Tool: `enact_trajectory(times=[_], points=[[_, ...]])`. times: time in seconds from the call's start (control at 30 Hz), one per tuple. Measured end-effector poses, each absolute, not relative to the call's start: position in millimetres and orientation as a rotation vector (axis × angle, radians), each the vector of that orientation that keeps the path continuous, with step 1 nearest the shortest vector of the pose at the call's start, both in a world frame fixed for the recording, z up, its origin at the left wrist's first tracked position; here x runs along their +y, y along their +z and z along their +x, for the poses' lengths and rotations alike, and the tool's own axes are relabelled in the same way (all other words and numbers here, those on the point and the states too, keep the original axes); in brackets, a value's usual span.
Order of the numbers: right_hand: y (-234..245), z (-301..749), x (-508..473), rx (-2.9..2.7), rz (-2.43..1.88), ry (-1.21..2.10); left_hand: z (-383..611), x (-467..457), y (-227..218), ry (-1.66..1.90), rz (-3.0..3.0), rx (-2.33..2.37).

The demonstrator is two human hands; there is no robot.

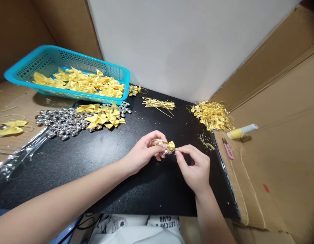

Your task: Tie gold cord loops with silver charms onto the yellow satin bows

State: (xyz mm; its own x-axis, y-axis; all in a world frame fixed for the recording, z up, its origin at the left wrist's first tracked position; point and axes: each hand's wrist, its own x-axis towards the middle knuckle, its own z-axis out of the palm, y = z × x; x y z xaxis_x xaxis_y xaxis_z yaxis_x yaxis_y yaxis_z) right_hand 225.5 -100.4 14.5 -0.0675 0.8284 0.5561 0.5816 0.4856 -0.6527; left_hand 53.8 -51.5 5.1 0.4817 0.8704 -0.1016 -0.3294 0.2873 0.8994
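Note:
My left hand (145, 150) pinches a small yellow ribbon bow (170, 145) with a gold cord loop (159, 142) and a tiny silver bead under it, just above the black mat (101, 169). My right hand (194, 166) meets it from the right, fingertips closed on the bow's right edge. Both hands hover at the mat's middle, a little in front of the other supplies.
A teal basket (22, 69) of yellow bows sits tilted at the back left. Silver beads (60, 122) and loose bows (103, 117) lie on the mat's left. Gold cords (159, 103) and a pile of finished bows (212, 115) lie behind. Thread spool (242, 130) and pink snips (228, 149) rest on cardboard.

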Motion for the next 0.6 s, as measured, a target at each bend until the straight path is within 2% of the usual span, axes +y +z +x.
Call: enact_trajectory(times=[0.6], points=[[15.8,223.1,-104.3,-1.721,-1.224,0.285,54.6,-52.5,5.6,0.907,0.884,0.702]])
